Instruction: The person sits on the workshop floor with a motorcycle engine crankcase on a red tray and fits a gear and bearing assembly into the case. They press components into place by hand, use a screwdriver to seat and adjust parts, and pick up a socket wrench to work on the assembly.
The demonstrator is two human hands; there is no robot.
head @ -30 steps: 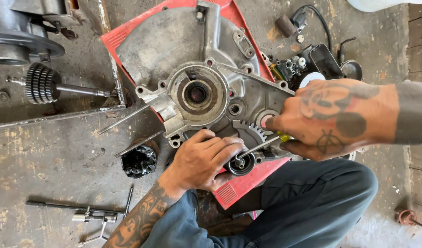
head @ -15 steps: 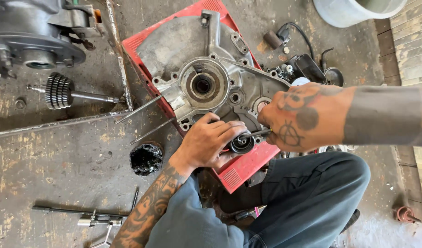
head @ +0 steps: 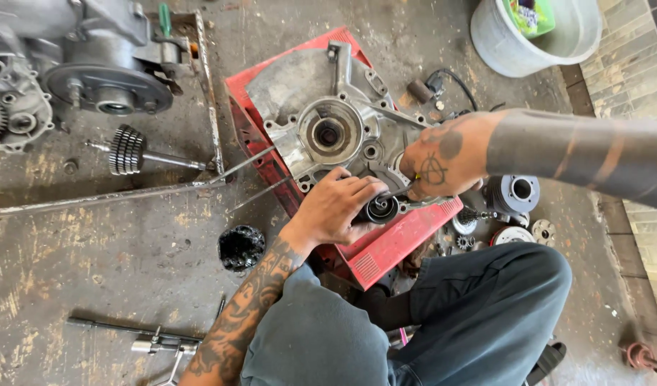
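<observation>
A grey metal engine case (head: 307,93) lies on a red plastic crate (head: 403,239). My left hand (head: 335,207) is curled around a small round black part (head: 380,209) at the case's near edge. My right hand (head: 443,161) grips a thin metal tool (head: 398,191) whose tip meets that round part. Both forearms are tattooed. My legs in grey trousers (head: 486,307) are folded just below the crate.
A second engine block (head: 64,64) and a geared shaft (head: 131,150) lie at the upper left, behind a metal frame bar (head: 207,86). A white bucket (head: 532,32) stands top right. Loose gears and a cylinder (head: 514,193) lie right. A wrench (head: 139,336) and black greasy lump (head: 241,246) are near left.
The view has tilted and shifted, bringing the bucket and second engine into sight. Both hands stay on the round part and tool at the case's edge.
</observation>
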